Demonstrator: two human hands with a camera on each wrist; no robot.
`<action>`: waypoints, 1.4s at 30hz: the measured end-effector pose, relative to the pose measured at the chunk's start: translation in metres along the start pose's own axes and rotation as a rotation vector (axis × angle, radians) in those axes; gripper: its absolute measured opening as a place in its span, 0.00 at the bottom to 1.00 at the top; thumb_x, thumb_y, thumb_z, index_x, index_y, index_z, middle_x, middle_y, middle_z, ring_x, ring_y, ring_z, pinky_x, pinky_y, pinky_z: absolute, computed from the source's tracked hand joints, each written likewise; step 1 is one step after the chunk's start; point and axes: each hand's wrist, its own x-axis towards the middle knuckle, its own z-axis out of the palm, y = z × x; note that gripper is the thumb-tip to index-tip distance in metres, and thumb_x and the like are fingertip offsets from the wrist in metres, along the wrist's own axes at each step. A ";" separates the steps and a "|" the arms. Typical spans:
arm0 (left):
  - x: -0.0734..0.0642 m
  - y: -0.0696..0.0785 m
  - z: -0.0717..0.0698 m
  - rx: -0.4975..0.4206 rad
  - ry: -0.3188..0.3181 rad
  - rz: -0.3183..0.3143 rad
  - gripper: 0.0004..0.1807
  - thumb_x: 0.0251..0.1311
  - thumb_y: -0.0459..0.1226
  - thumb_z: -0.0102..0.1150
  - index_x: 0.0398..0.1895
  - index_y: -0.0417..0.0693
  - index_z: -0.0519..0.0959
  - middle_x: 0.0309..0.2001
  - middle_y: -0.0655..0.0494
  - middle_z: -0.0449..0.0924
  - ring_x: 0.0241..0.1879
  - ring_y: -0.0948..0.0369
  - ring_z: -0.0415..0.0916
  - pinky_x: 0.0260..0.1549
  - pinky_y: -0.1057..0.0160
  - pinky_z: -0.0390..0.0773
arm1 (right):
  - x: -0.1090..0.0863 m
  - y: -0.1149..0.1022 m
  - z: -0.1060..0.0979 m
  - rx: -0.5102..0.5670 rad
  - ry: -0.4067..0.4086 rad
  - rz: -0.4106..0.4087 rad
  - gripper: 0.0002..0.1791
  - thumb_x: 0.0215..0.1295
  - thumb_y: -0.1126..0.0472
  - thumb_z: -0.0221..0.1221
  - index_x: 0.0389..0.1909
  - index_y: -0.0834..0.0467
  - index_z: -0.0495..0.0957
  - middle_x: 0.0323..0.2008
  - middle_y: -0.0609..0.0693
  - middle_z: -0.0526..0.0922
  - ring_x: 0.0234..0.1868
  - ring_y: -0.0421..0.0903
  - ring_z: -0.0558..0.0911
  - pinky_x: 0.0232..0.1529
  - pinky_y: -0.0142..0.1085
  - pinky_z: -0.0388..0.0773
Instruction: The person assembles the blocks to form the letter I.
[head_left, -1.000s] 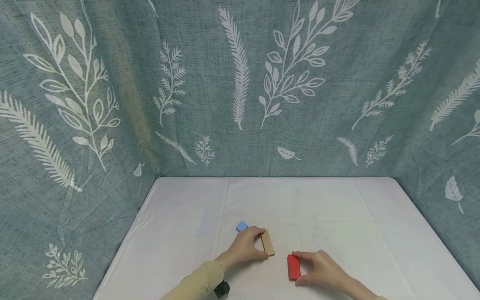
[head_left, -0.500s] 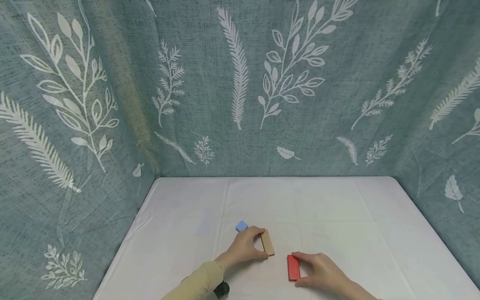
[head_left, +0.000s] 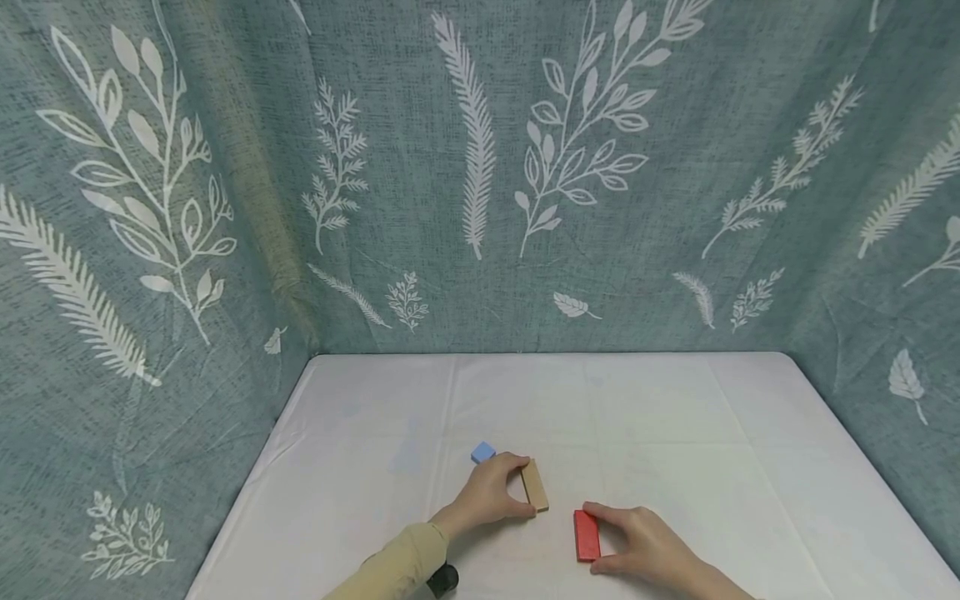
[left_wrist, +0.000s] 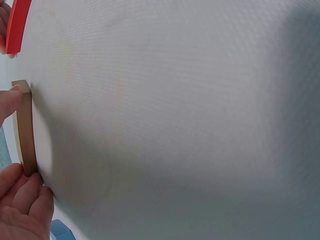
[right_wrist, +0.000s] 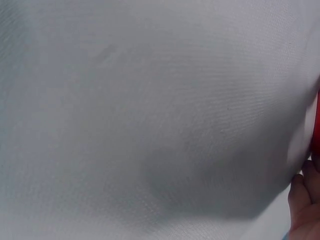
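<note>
A plain wooden block [head_left: 535,486] stands on the white cloth, slightly tilted in the head view. My left hand [head_left: 489,493] pinches it by its two ends, thumb at the near end and fingers at the far end. Just beyond that hand lies a small blue block [head_left: 483,452], partly covered by the fingers. To the right and nearer, my right hand [head_left: 647,546] holds a red block [head_left: 587,536] the same way, end to end. In the left wrist view the wooden block [left_wrist: 25,130] sits between thumb and fingers. Only a sliver of the red block [right_wrist: 316,127] shows in the right wrist view.
A white cloth [head_left: 675,433] covers the table. Green curtains [head_left: 420,167] with white leaf prints hang behind and at both sides. A black device [head_left: 443,579] sits at the left wrist, beside the beige sleeve [head_left: 397,562].
</note>
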 end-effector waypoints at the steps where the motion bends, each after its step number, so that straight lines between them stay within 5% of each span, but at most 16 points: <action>1: 0.000 0.000 0.000 -0.001 0.000 -0.003 0.38 0.41 0.46 0.75 0.57 0.39 0.74 0.54 0.47 0.78 0.56 0.51 0.74 0.58 0.56 0.75 | 0.000 0.000 0.000 -0.001 -0.001 -0.001 0.44 0.43 0.34 0.67 0.60 0.54 0.74 0.55 0.47 0.81 0.55 0.45 0.80 0.52 0.41 0.81; 21: 0.000 0.000 0.000 -0.012 0.002 -0.006 0.39 0.40 0.45 0.76 0.57 0.38 0.74 0.54 0.47 0.78 0.56 0.51 0.75 0.59 0.56 0.74 | -0.001 -0.001 -0.001 -0.002 -0.021 -0.010 0.46 0.43 0.33 0.66 0.62 0.55 0.72 0.58 0.48 0.79 0.59 0.48 0.78 0.55 0.43 0.79; 27: 0.000 -0.001 0.000 -0.011 0.006 0.008 0.39 0.40 0.45 0.76 0.57 0.38 0.74 0.54 0.47 0.79 0.56 0.51 0.75 0.58 0.56 0.75 | -0.004 -0.001 -0.007 0.023 0.046 -0.067 0.42 0.47 0.36 0.66 0.60 0.57 0.74 0.56 0.46 0.81 0.58 0.46 0.79 0.54 0.41 0.80; 33: 0.000 -0.001 0.001 -0.002 0.013 0.018 0.39 0.41 0.46 0.75 0.57 0.38 0.74 0.54 0.46 0.79 0.56 0.51 0.75 0.58 0.56 0.75 | -0.005 -0.001 -0.015 0.078 0.164 -0.178 0.33 0.50 0.47 0.68 0.55 0.60 0.78 0.50 0.51 0.84 0.52 0.46 0.82 0.46 0.37 0.84; 42: 0.000 0.000 0.000 -0.001 0.011 0.007 0.39 0.40 0.45 0.76 0.57 0.38 0.74 0.54 0.47 0.78 0.56 0.51 0.74 0.58 0.55 0.74 | -0.005 0.002 -0.014 0.258 0.142 -0.163 0.26 0.53 0.52 0.67 0.52 0.61 0.80 0.47 0.53 0.85 0.51 0.41 0.82 0.46 0.37 0.84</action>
